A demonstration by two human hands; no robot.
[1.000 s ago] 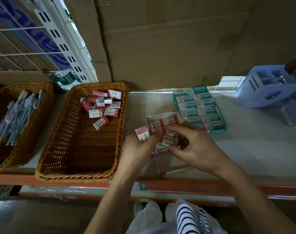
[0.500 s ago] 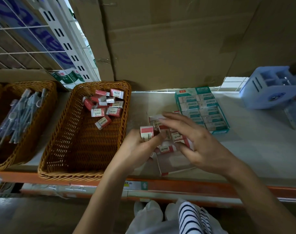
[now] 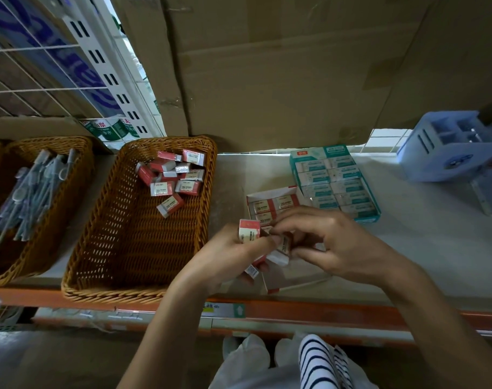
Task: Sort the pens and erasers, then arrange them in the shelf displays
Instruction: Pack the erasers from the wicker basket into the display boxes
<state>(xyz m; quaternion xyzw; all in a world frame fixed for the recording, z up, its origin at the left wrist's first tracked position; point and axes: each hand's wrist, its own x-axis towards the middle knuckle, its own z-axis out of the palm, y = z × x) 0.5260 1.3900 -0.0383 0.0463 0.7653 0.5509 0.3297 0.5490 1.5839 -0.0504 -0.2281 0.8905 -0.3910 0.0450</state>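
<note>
**Head view: both hands busy with red erasers over the open box**

Head view shows the left hand [image 3: 228,256] curled round a small clutch of red-sleeved erasers [image 3: 249,231]. One stands upright above the thumb and others poke out below the fingers. The right hand [image 3: 331,242] is bent at the knuckles, and its fingertips pinch a single eraser [image 3: 283,245] whose white end points down. This eraser sits right against the left thumb, so the two hands meet over the shelf [image 3: 407,248].

Just behind the hands lies the red eraser box [image 3: 272,204], open, with rows of erasers showing inside. Beside it on the right, touching or nearly so, sits a green eraser box [image 3: 334,181], also open and full.

To the left of the hands stands a wicker basket [image 3: 79,248]. A loose pile of erasers [image 3: 174,175] lies in its far right corner, and one lies a little apart from the rest. Farther left, a second basket [image 3: 82,153] holds a bundle of pens [image 3: 28,192].

A blue plastic organizer [image 3: 446,147] sits at the far right of the shelf. Cardboard boxes [image 3: 267,66] rise behind everything.
</note>
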